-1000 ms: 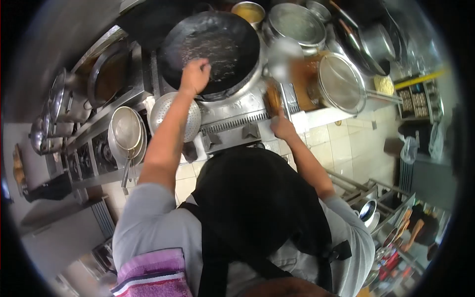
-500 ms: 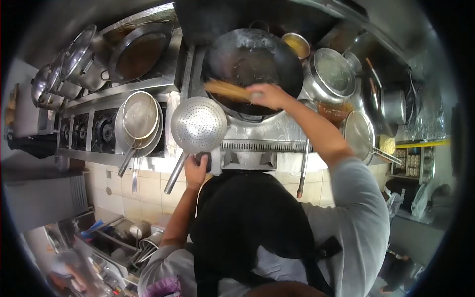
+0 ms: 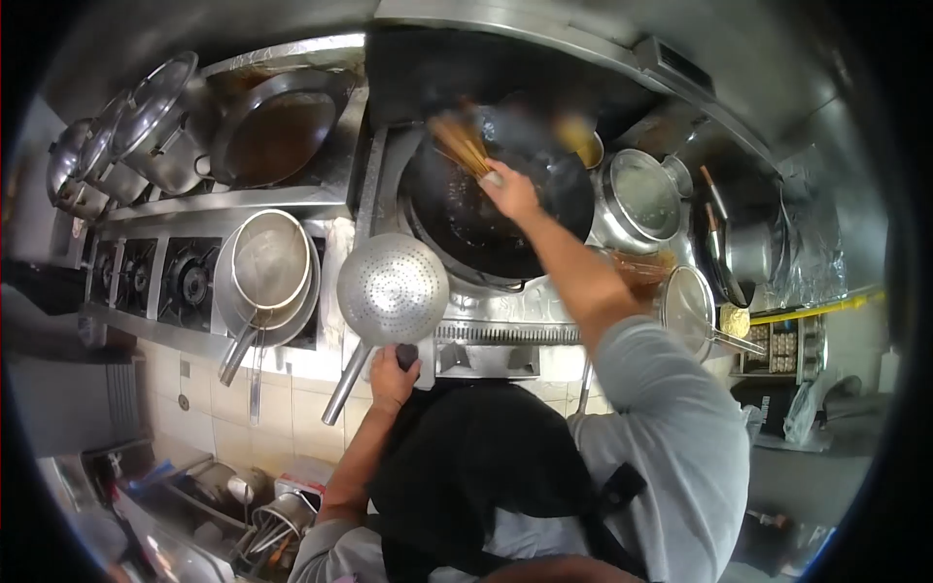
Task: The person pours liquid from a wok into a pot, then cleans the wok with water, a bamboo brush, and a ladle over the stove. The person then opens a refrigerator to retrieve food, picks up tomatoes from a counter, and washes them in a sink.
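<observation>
Brush (image 3: 461,144) juts forward-left out of the right grip (image 3: 512,193).

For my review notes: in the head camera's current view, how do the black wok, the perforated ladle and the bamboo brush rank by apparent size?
1. Black wok
2. Perforated ladle
3. Bamboo brush, partly blurred

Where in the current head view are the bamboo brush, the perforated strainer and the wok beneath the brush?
Bamboo brush (image 3: 465,147): head view, on its blurred bundle of sticks.
Perforated strainer (image 3: 393,289): head view, middle of the holed bowl.
Wok (image 3: 442,228): head view, bare inner wall.
</observation>
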Available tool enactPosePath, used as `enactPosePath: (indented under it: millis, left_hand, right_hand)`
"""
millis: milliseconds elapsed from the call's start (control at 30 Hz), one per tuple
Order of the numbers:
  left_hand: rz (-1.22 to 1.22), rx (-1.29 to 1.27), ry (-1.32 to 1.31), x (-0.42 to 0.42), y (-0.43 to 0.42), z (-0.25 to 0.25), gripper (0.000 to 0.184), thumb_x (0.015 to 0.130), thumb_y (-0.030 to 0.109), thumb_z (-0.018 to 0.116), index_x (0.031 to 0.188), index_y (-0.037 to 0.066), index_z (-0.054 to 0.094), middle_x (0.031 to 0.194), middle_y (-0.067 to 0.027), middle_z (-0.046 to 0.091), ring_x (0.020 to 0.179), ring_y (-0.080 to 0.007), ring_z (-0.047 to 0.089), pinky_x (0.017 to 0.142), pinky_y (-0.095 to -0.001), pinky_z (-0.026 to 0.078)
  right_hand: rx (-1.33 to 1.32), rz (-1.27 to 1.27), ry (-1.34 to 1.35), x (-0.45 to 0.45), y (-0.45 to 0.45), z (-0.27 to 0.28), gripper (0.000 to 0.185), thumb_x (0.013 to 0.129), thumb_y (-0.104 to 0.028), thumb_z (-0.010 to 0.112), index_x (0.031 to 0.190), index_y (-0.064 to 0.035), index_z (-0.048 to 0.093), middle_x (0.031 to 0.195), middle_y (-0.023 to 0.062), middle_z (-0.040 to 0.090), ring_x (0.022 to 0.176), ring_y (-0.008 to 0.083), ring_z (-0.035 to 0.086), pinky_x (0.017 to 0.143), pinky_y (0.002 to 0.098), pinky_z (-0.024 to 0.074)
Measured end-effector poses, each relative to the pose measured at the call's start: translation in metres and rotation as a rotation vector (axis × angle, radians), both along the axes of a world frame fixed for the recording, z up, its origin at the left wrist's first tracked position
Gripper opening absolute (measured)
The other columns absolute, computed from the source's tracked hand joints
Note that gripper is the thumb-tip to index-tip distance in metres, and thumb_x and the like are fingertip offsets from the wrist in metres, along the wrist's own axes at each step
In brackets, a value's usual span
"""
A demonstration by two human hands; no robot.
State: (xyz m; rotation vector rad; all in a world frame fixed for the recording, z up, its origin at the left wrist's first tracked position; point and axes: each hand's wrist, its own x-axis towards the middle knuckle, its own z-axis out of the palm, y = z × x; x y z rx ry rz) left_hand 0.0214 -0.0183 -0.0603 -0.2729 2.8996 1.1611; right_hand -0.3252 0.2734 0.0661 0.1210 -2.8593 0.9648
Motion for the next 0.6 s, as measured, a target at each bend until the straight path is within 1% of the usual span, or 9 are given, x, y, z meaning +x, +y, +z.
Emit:
enactPosePath:
  millis: [67, 133, 200, 267, 333, 400, 433, 533, 600]
  left_hand:
    - [0.009, -0.006, 0.012, 0.002, -0.004, 0.005, 0.057, 0.079, 0.029, 0.088, 0.123, 0.001, 0.064, 0.111, -0.0211, 0.068, 0.102, -0.0422, 0.067, 0.091, -0.05, 0.055]
    - [0.122, 0.374, 0.0, 0.0, -0.005, 0.025, 0.053, 0.084, 0.03, 0.084, 0.123, 0.0, 0.064, 0.111, -0.02, 0.07, 0.103, -0.036, 0.069, 0.092, -0.0451, 0.055]
    - [0.173, 0.435, -0.012, -0.002, -0.012, 0.032, 0.045, 0.089, 0.025, 0.079, 0.123, -0.002, 0.066, 0.111, -0.0166, 0.073, 0.103, -0.0276, 0.071, 0.09, -0.0387, 0.056]
    - [0.443, 1.358, -0.3, 0.003, -0.019, 0.034, 0.038, 0.09, 0.018, 0.076, 0.121, -0.002, 0.068, 0.111, -0.0138, 0.074, 0.101, -0.0231, 0.072, 0.088, -0.0366, 0.057]
    - [0.393, 1.503, -0.374, -0.005, -0.018, 0.063, 0.036, 0.092, 0.02, 0.068, 0.122, 0.0, 0.068, 0.108, -0.0106, 0.073, 0.097, -0.0232, 0.072, 0.085, -0.0371, 0.059]
    - [0.408, 1.577, -0.424, -0.005, -0.021, 0.08, 0.042, 0.092, 0.027, 0.066, 0.127, 0.004, 0.065, 0.113, -0.0117, 0.071, 0.101, -0.0277, 0.071, 0.087, -0.0405, 0.06]
    - [0.404, 1.56, -0.441, -0.004, -0.02, 0.093, 0.042, 0.092, 0.027, 0.066, 0.127, 0.004, 0.065, 0.113, -0.0117, 0.071, 0.101, -0.0277, 0.071, 0.087, -0.0405, 0.06]
    - [0.385, 1.584, -0.412, -0.01, -0.022, 0.124, 0.047, 0.091, 0.032, 0.066, 0.13, 0.006, 0.061, 0.119, -0.0135, 0.069, 0.104, -0.0315, 0.07, 0.082, -0.0441, 0.061]
    - [0.266, 1.569, -0.424, -0.012, -0.028, 0.132, 0.047, 0.093, 0.035, 0.064, 0.129, 0.005, 0.059, 0.121, -0.0168, 0.068, 0.096, -0.0329, 0.071, 0.069, -0.0408, 0.061]
  right_hand:
    - [-0.054, 0.155, 0.078, 0.035, -0.022, -0.019, 0.048, 0.093, -0.032, 0.074, 0.139, -0.0199, 0.067, 0.119, 0.0214, 0.074, 0.109, 0.0444, 0.07, 0.098, 0.0506, 0.0556]
    - [0.002, 0.418, -0.006, 0.074, 0.007, -0.01, 0.059, 0.091, -0.029, 0.076, 0.148, -0.0224, 0.061, 0.127, 0.0219, 0.072, 0.117, 0.0432, 0.068, 0.105, 0.0493, 0.0533]
    - [0.279, 0.429, -0.082, 0.064, 0.044, -0.007, 0.056, 0.092, -0.029, 0.075, 0.146, -0.0227, 0.062, 0.122, 0.0207, 0.074, 0.113, 0.0422, 0.071, 0.102, 0.0505, 0.0551]
    - [0.288, 0.123, -0.126, 0.008, 0.053, -0.007, 0.048, 0.092, -0.032, 0.07, 0.138, -0.0197, 0.066, 0.112, 0.0195, 0.077, 0.103, 0.0423, 0.073, 0.095, 0.0525, 0.0589]
    - [0.181, -0.208, -0.111, -0.021, 0.028, -0.014, 0.047, 0.091, -0.032, 0.07, 0.136, -0.0179, 0.067, 0.109, 0.0228, 0.076, 0.102, 0.0432, 0.073, 0.094, 0.0532, 0.0588]
    - [0.197, -0.103, -0.135, 0.013, -0.007, -0.027, 0.047, 0.092, -0.032, 0.069, 0.137, -0.0162, 0.066, 0.106, 0.0253, 0.075, 0.101, 0.0441, 0.073, 0.093, 0.0539, 0.0585]
    - [0.193, 0.021, -0.228, 0.05, -0.015, 0.0, 0.037, 0.097, -0.029, 0.054, 0.126, -0.0132, 0.071, 0.107, 0.0286, 0.075, 0.105, 0.0455, 0.072, 0.1, 0.0534, 0.056]
    - [0.489, 0.16, -0.526, 0.115, 0.036, 0.061, 0.048, 0.097, -0.026, 0.055, 0.145, -0.0214, 0.063, 0.119, 0.0215, 0.075, 0.115, 0.0384, 0.072, 0.102, 0.0498, 0.056]
    - [0.721, 0.095, -0.235, 0.098, 0.099, 0.026, 0.038, 0.097, -0.022, 0.055, 0.131, -0.0219, 0.073, 0.11, 0.0155, 0.078, 0.105, 0.0335, 0.075, 0.096, 0.0487, 0.058]
